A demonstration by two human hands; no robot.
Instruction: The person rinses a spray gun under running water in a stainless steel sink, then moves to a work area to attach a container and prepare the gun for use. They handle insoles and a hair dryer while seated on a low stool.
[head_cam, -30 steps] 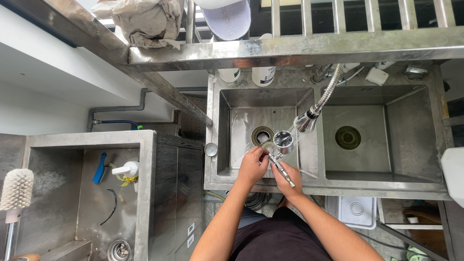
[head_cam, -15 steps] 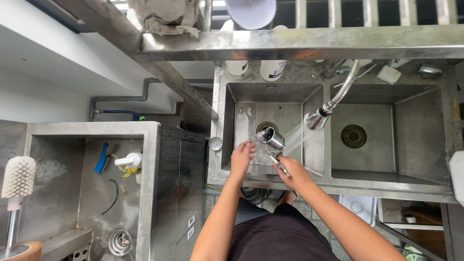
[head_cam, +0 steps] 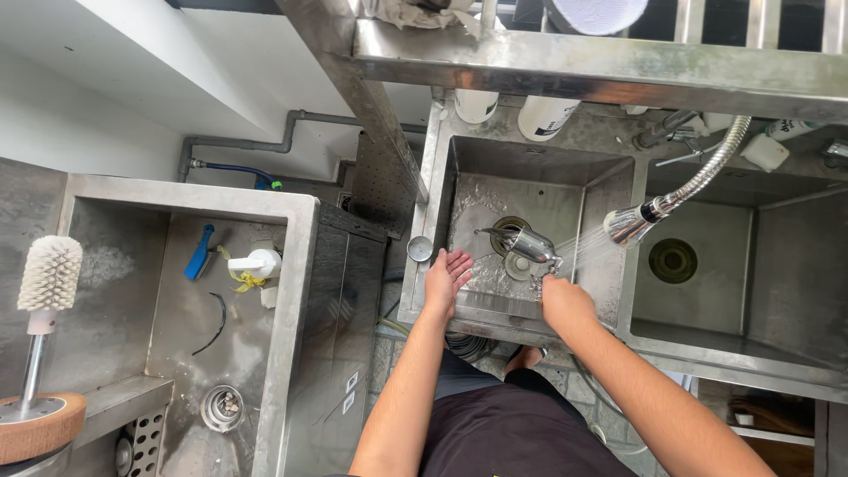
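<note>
Rinsing step: right hand (head_cam: pixel 565 300) has its fingers clamped on a small metal jug (head_cam: pixel 528 246) under the spray head (head_cam: pixel 629 224) in the left basin (head_cam: pixel 530 181); left hand (head_cam: pixel 446 276) is spread flat, holding nothing. Next, I judge, turning the jug calls for a steady grip.

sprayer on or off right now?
On. Water fans from the spray head toward the metal pitcher that the right hand holds over the left sink basin.

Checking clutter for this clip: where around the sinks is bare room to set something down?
The right steel basin is bare around its drain. The left basin is crowded: left hand, right hand holding a shiny metal jug, under the spray head.
</note>
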